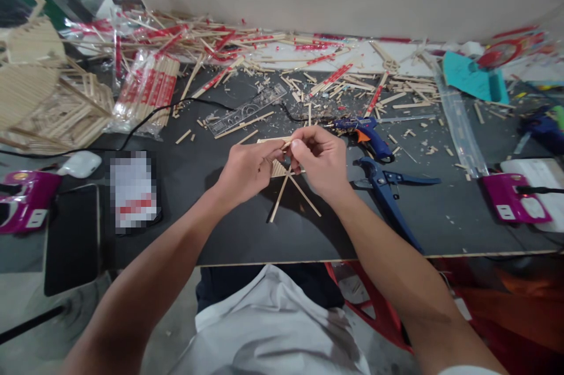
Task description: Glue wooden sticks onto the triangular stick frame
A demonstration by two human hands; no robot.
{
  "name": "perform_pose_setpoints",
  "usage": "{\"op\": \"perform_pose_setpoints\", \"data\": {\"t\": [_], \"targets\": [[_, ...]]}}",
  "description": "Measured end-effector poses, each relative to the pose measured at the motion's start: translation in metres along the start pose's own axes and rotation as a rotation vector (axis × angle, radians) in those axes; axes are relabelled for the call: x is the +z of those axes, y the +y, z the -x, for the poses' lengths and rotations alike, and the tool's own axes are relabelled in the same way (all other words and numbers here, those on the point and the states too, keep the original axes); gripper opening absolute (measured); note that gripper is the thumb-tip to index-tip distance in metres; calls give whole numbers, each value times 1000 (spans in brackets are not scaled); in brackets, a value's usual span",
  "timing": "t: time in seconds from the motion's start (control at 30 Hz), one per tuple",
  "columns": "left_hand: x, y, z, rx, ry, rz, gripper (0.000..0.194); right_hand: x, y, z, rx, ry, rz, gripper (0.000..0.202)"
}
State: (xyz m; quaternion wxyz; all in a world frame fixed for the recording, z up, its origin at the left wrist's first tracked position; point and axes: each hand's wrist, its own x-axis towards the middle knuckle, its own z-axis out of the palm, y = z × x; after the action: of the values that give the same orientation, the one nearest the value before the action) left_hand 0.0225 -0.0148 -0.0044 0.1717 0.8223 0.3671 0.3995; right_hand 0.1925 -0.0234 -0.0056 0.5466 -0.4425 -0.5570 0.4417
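My left hand and my right hand meet near the middle of the table, fingertips pinched together around a small wooden stick piece. Fingers cover most of that piece. Directly beneath them is a small structure of wooden sticks, with a slatted part and thin sticks fanning out toward me and away. Its middle is hidden by my hands. To the right of my right hand lie a blue glue gun with an orange trigger and a blue-handled cutter.
A clear plastic ruler lies behind my hands among stick offcuts. Bagged chopsticks and a stick-built model are left. Phones and purple power sockets sit at the sides. A black cable crosses the left.
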Motion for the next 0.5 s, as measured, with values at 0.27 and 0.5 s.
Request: {"op": "perform_pose_setpoints", "data": {"t": [0.27,0.5], "targets": [[-2,4,-3,-107,-57,141,27,-3,-2,1,-54,-46,4,22],[-5,2,-4,-117,-112,122,28,-15,-1,-2,-71,-176,82,28]]}}
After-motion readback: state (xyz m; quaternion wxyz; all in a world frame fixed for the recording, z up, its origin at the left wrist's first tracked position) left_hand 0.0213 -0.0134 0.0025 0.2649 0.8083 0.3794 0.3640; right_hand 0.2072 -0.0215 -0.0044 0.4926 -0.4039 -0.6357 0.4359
